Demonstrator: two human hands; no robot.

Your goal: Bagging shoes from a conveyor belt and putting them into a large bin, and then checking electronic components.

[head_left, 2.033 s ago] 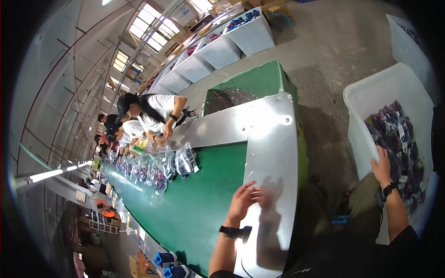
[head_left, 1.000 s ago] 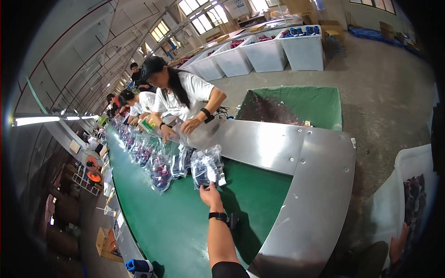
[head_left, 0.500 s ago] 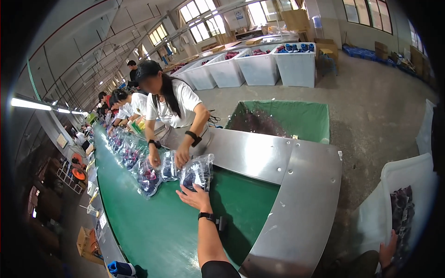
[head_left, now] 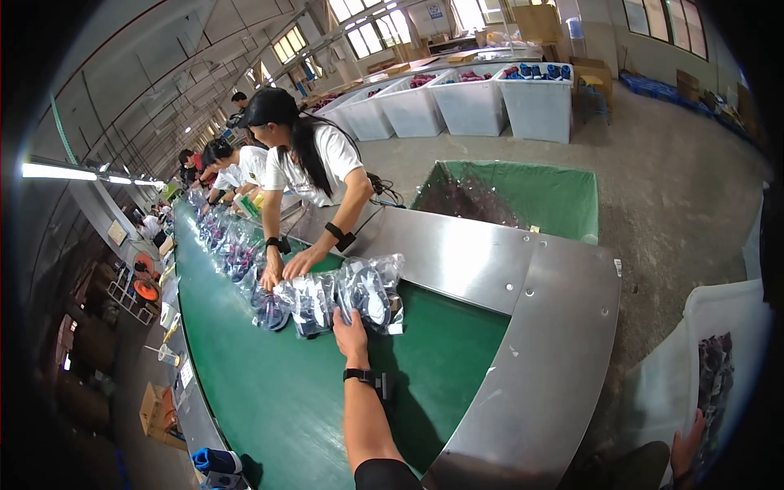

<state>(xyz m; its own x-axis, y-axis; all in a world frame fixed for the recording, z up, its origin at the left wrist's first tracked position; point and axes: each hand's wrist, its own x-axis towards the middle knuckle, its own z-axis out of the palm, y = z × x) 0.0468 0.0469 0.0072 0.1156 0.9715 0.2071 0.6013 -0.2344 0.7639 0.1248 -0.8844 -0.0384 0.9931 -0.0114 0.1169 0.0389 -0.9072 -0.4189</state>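
Note:
My left hand [head_left: 351, 336] reaches across the green conveyor belt [head_left: 286, 400] to the near edge of a clear plastic bag of dark shoes with white patches [head_left: 371, 296]. Thumb and fingers close on that edge, partly hidden by the bag. Against it, on the left, lies another bag of shoes [head_left: 312, 306]. A co-worker's two hands [head_left: 286, 268] rest on the far side of these bags. At the lower right, my right hand [head_left: 688, 447] is beside a white bin [head_left: 719, 298], its fingers stretched upward and apart.
More bagged shoes [head_left: 237, 257] line the belt toward several co-workers. A metal ledge [head_left: 539, 327] borders the belt on the right. Beyond it stands a green-lined container [head_left: 559, 200]. White bins [head_left: 535, 110] of shoes line the back. A blue shoe [head_left: 216, 461] lies at the lower left.
My left hand has turned more upright and its fingers have come together on the bag's edge. The co-worker's hands have shifted left along the bags, and the bags lie closer side by side.

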